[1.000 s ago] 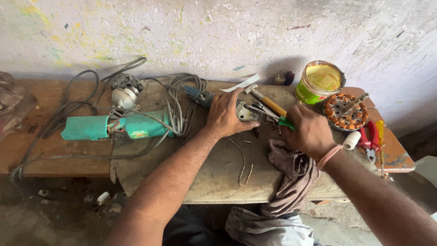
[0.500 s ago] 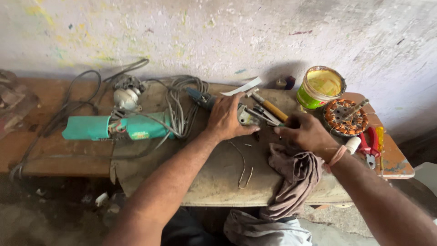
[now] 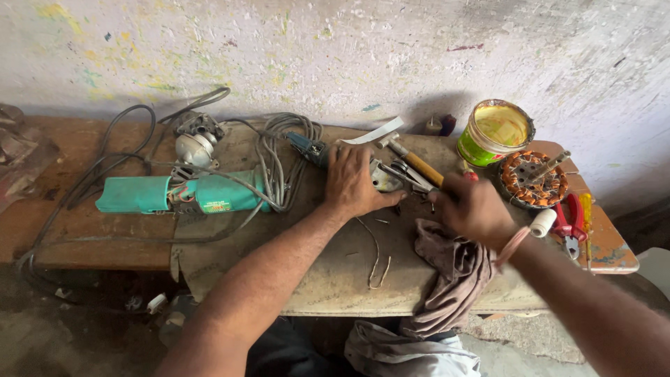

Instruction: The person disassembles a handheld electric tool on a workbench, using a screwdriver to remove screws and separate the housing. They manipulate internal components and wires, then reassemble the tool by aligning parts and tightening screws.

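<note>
Metal fitting (image 3: 382, 176) at frame centre, pinned flat under my left hand (image 3: 352, 183) | my right hand (image 3: 473, 208) curled shut just right of it, contents hidden | advise firm downward pressure, wrists low | brown rag (image 3: 450, 269) under right wrist, hammer (image 3: 413, 160) and pliers (image 3: 403, 174) crowding above | green grinder (image 3: 185, 194) left, clear.

Bare table (image 3: 335, 279) is lying open near the front edge, between the forearms, crossed only by a thin bent wire (image 3: 377, 262). Coiled cables (image 3: 279, 160) and a green grinder (image 3: 181, 194) are crowding the left; a brown rag (image 3: 453, 272), paint tin (image 3: 494, 132) and red pliers (image 3: 569, 220) are blocking the right.
</note>
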